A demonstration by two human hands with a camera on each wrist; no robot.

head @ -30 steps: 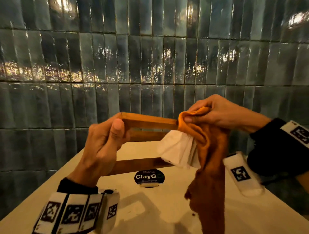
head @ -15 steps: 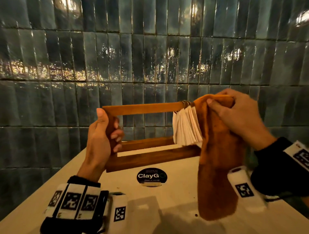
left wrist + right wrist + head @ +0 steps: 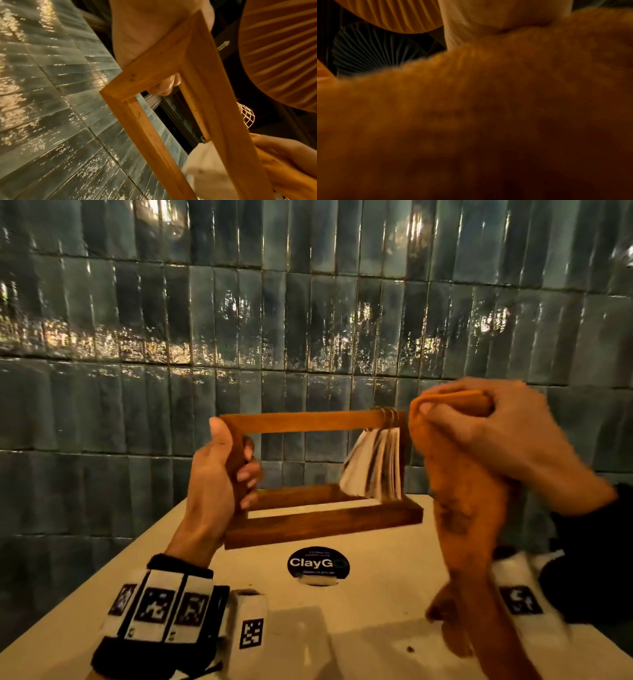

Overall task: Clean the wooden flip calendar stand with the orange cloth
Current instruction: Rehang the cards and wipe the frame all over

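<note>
The wooden flip calendar stand (image 3: 308, 418) is upright just above the table, a frame of top bar, two posts and a base. White cards (image 3: 375, 465) hang from rings at the bar's right end. My left hand (image 3: 219, 481) grips the left post, thumb up along it; the left wrist view shows the same frame (image 3: 202, 75) from below. My right hand (image 3: 493, 433) holds the orange cloth (image 3: 469, 508) bunched over the stand's right end, and the cloth hangs down to the table. In the right wrist view the cloth (image 3: 488, 121) fills most of the frame.
A pale table (image 3: 376, 611) carries a round black ClayGo sticker (image 3: 318, 564) near its middle. A dark glossy tiled wall (image 3: 308, 320) stands close behind. Pleated lamp shades (image 3: 281, 54) hang overhead. A small crumb (image 3: 409, 648) lies on the table near the cloth's tail.
The stand went from tilted flat to upright and lower, near the table. My right hand slid the cloth rightward along the top bar to its right end. The left hand kept its grip.
</note>
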